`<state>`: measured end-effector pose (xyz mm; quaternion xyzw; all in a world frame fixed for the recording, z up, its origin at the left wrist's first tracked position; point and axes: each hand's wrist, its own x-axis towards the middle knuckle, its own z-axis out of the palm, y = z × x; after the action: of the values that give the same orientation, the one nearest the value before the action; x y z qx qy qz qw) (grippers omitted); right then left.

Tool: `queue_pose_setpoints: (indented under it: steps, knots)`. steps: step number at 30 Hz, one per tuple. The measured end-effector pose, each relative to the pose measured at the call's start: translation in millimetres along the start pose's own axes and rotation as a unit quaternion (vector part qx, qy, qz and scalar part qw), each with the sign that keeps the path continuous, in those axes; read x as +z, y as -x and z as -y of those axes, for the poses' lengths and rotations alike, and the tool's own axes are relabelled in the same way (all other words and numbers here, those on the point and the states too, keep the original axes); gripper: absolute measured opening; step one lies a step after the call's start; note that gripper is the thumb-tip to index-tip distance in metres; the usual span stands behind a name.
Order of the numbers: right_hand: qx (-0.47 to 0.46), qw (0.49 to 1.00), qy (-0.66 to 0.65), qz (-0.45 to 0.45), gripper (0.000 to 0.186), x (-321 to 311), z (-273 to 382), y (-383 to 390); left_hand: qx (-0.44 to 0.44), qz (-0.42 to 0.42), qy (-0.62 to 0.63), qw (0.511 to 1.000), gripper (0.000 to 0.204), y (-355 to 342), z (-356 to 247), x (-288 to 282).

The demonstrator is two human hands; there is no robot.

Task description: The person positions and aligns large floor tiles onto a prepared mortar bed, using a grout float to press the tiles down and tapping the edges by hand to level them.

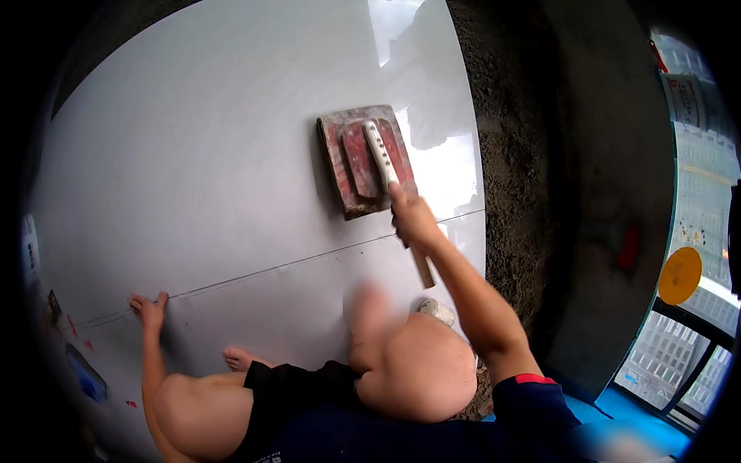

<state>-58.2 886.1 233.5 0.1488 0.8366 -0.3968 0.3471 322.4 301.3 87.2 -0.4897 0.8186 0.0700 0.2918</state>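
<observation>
Head view: the relation to note is between the right hand [414, 222] and a rectangular red float [353, 160], its face and edges smeared grey. The float lies far of those fingers and slightly left, above the far glossy pale-grey tile slab [208, 154]. Its long axis runs near to far, the near end leaning right; the pale handle with dark holes [378, 150] on its back points much the same way, toward the palm.

Right fingers: closed around the handle's near end. A brown, straight stick [422, 268] sticks out near of the fist, roughly in line; whether it is one piece with the handle, cannot tell. Float's near edge stops short of the thin dark joint [270, 268] between slabs. Whether its underside touches the tile, cannot tell; shadow down its left side.

Left hand [152, 310]: well apart from the float, near and far to the left, down on the joint. Fingers extended, thumb apart, nothing seen in it. Right hand clearly the nearer.

Around: near grey slab [297, 301] under the bare feet; off-white stubby cylinder [437, 311] just beside the right knee; dark, rough strip of ground [513, 185] along the slabs' right edge.
</observation>
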Motion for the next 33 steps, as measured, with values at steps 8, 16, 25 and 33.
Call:
queue_pose_setpoints:
  steps: [8,16,25,33]
  knots:
    - [-0.284,0.931,-0.133,-0.187,0.064,-183.3,132.2,79.4,-0.006,0.028,-0.003,1.000,0.128,-1.5,6.8,-9.0]
    - [-0.035,0.992,0.089,-0.079,0.069,0.1,-15.8,9.6,-0.020,0.018,-0.004,1.000,0.129,1.4,5.7,-6.6]
    - [-0.223,0.965,-0.078,-0.118,0.059,-173.2,113.5,95.1,-0.044,0.050,-0.053,0.996,0.131,-11.4,6.0,-13.3]
    - [-0.054,0.972,0.023,-0.228,0.065,-37.8,-8.7,18.8,-0.027,0.068,-0.061,0.995,0.128,-11.1,20.1,-26.8]
